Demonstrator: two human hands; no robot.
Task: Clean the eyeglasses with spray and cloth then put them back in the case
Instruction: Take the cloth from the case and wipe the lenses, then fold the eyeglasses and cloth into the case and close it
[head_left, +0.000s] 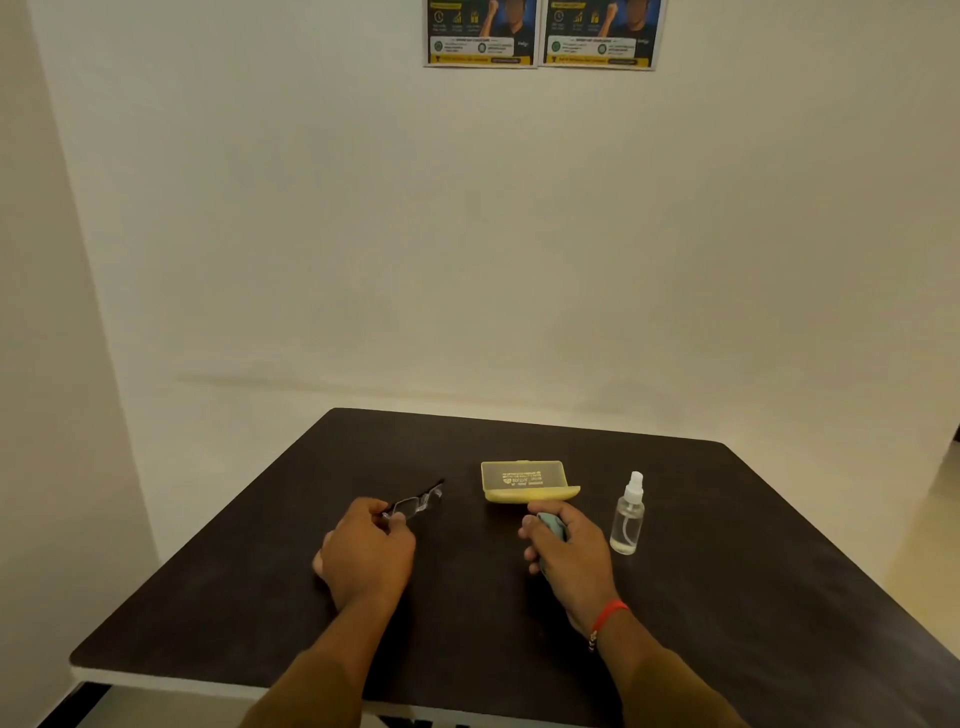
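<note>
My left hand pinches the eyeglasses by one end; the clear lenses and dark temple stick out up and to the right, just above the dark table. My right hand is closed around a bunched pale blue-green cloth. The yellow case lies open just beyond my right hand, its lid raised with printed text inside. A clear spray bottle with a white nozzle stands upright to the right of my right hand, untouched.
The table's far edge meets a plain white wall. Two posters hang high on that wall. A red thread bracelet is on my right wrist. Pale floor shows at the far right.
</note>
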